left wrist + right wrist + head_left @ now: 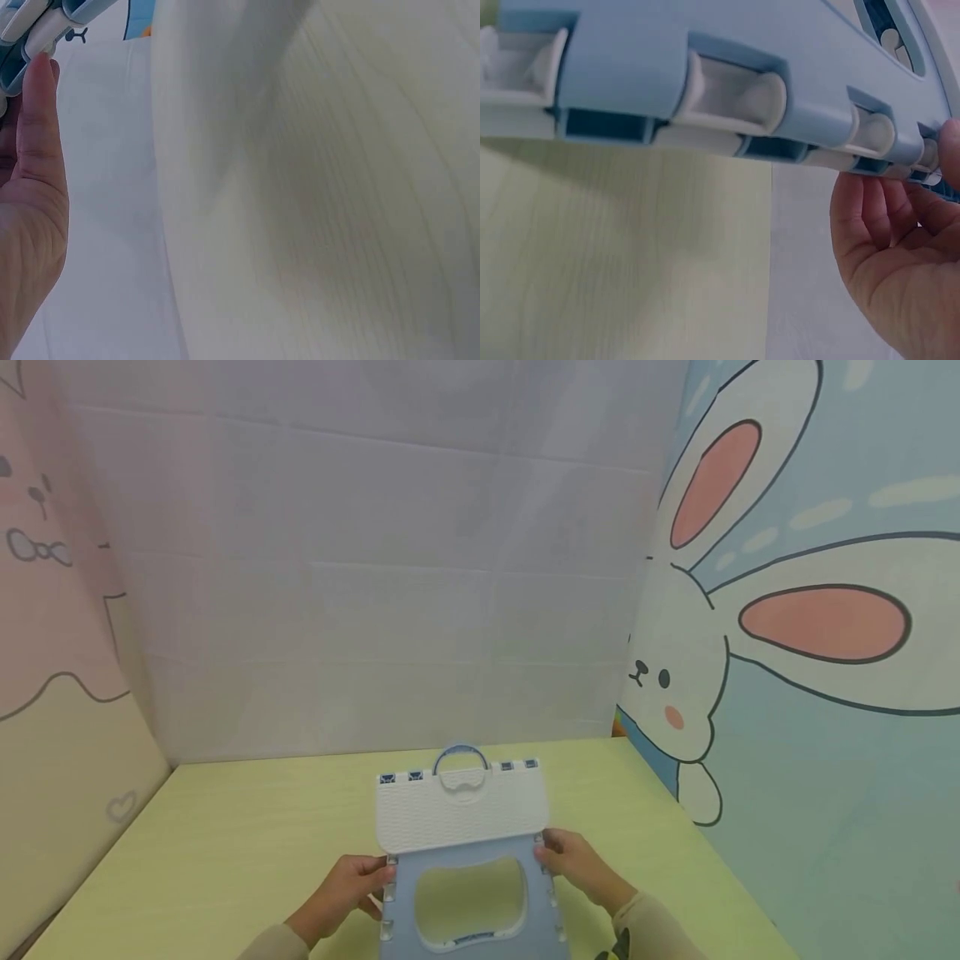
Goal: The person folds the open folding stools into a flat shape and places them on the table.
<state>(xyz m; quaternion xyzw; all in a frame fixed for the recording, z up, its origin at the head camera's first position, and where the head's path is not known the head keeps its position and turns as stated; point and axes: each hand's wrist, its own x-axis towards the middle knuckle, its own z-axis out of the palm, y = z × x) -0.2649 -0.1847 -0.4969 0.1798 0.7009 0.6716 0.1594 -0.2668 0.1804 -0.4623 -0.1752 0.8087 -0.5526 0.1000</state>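
Note:
A plastic folding stool (405, 902) in white and light blue is in front of me in the head view. Its white textured panel (420, 814) tilts up at the far end, topped by a blue carrying handle (460, 748). The nearer blue panel has a large rounded opening. My left hand (347, 891) grips the blue panel's left edge, just below the white part. On the opposite edge, my right hand (581, 864) holds on with the thumb on top. White hinge pieces (739, 97) line the edge in the right wrist view, with the fingers curled beneath.
The stool is over a pale yellow wood-grain table (247, 827). White sheeting (360, 577) hangs behind the table's far edge. Printed cartoon walls stand on both sides, with a white rabbit (667, 643) on the right one.

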